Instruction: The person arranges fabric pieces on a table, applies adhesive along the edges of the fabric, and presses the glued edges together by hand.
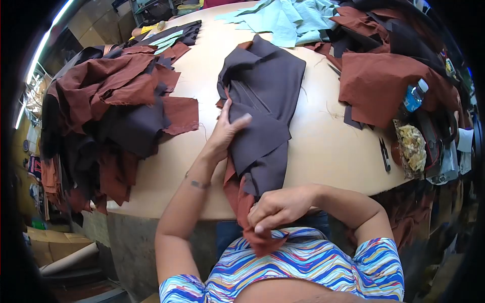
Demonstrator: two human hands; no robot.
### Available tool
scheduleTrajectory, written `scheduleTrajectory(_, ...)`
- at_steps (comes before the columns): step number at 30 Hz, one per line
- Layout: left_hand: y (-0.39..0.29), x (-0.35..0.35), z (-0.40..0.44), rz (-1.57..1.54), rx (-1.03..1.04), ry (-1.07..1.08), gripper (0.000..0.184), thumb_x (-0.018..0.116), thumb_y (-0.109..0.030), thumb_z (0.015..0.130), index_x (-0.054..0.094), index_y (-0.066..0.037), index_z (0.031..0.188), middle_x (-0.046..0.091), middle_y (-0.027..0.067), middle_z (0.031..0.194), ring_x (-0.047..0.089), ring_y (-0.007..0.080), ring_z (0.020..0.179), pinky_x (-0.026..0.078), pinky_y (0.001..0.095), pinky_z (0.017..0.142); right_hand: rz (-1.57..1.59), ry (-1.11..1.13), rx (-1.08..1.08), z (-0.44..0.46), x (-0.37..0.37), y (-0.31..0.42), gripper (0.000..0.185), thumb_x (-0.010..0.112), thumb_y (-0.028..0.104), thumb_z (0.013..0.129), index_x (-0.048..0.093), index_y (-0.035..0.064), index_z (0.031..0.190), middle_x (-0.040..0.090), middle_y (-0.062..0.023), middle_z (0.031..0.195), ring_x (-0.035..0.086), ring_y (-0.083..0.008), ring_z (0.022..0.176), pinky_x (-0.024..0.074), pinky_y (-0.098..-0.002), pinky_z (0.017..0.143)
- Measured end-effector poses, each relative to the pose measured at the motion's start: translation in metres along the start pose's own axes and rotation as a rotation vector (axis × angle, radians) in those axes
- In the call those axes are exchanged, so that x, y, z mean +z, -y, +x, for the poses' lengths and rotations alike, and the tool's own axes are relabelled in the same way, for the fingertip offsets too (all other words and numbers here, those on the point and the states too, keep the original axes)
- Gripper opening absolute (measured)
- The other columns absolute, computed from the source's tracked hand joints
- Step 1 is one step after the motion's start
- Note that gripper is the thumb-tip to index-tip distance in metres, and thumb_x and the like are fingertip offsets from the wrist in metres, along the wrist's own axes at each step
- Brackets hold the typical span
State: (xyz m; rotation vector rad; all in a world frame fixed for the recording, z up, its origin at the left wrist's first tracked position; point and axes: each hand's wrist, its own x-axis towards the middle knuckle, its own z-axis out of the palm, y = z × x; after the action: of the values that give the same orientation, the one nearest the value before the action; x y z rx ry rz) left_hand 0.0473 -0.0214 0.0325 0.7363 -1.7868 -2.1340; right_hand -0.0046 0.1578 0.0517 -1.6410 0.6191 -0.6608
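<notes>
In front of me on the table lies a dark cloth piece, folded over itself, with a reddish-brown cloth showing along its left side and hanging over the near edge. My left hand rests at the dark cloth's left edge, fingers stretched out and thumb spread apart over the fabric. At the table's near edge, close to my body, my right hand is closed on the reddish-brown cloth. The ends of its fingers are partly hidden by the hand and fabric.
A heap of reddish-brown and dark cloth covers the table's left side. Light green cloth lies at the back. More brown pieces, a water bottle, black snips and a bag of yellowish stuff are on the right.
</notes>
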Motion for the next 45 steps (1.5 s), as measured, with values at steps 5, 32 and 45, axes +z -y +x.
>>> scheduleTrajectory(5, 0.004, -0.008, -0.014, 0.182, 0.045, 0.363, 0.079, 0.062, -0.009, 0.068, 0.029, -0.008, 0.141, 0.029, 0.0114, 0.142, 0.025, 0.0200, 0.132, 0.021, 0.0303, 0.107, -0.193, -0.354, -0.027, -0.045, -0.029, 0.035, 0.017, 0.058, 0.014, 0.087, 0.061, -0.0024, 0.091, 0.063, -0.0125, 0.092, 0.059, -0.0227, 0.086, 0.0459, -0.0330, 0.077)
scheduleTrajectory(32, -0.048, -0.128, -0.076, 1.876, 0.576, -0.074, 0.025, 0.047, -0.002, 0.082, 0.059, -0.010, 0.103, 0.063, 0.0080, 0.094, 0.060, 0.0286, 0.081, 0.043, 0.0367, 0.072, -0.230, -0.870, 0.291, -0.113, -0.053, 0.014, 0.027, 0.056, 0.020, 0.087, 0.062, 0.0020, 0.107, 0.062, -0.0022, 0.085, 0.053, -0.0097, 0.075, 0.0419, -0.0214, 0.068)
scheduleTrajectory(45, -0.089, -0.120, -0.097, 1.745, 1.029, -0.374, 0.013, 0.054, -0.011, 0.087, 0.061, -0.007, 0.097, 0.059, 0.0132, 0.090, 0.059, 0.0320, 0.081, 0.047, 0.0392, 0.071, 0.108, -1.507, -0.121, -0.142, -0.110, -0.050, 0.019, 0.055, 0.016, 0.089, 0.054, 0.0039, 0.103, 0.060, -0.0018, 0.089, 0.056, -0.0062, 0.078, 0.0462, -0.0199, 0.068)
